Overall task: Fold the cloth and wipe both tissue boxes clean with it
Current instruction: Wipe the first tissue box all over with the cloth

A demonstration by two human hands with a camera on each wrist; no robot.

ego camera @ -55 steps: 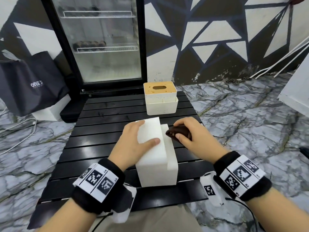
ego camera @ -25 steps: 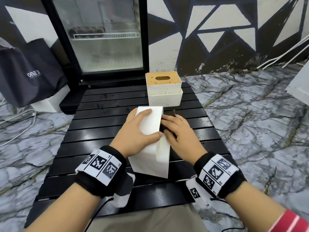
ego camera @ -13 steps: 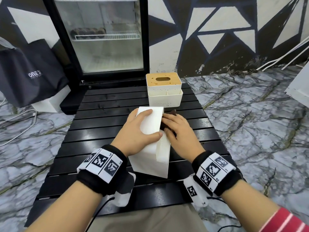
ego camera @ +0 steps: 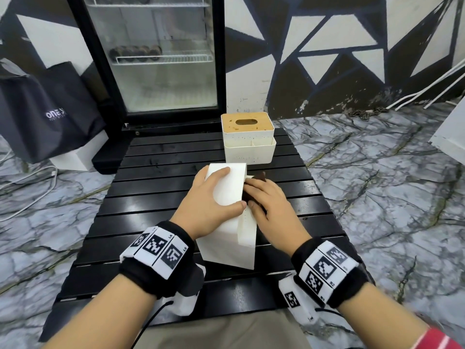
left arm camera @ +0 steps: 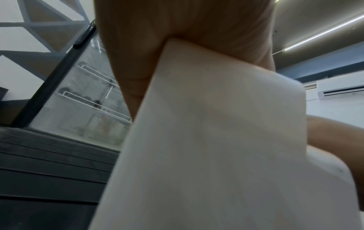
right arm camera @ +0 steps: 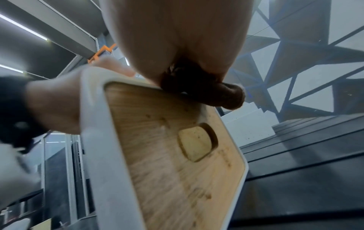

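While your left hand (ego camera: 212, 197) steadies the near tissue box (ego camera: 227, 238), tipped on its side on the black table (ego camera: 156, 187), your right hand (ego camera: 270, 206) presses the brown cloth (right arm camera: 206, 91) against its wooden lid, fingers curled around the wad. Your left grip wraps the box's top, thumb across. The second tissue box (ego camera: 247, 141) stands upright beyond. A black bag (ego camera: 47, 112) reads "ONE".

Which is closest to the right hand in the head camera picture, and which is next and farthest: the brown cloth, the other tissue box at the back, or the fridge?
1. Brown cloth: under the right hand, touching it.
2. Back tissue box: upright at the table's far end.
3. Fridge: on the floor beyond the table, left of centre.
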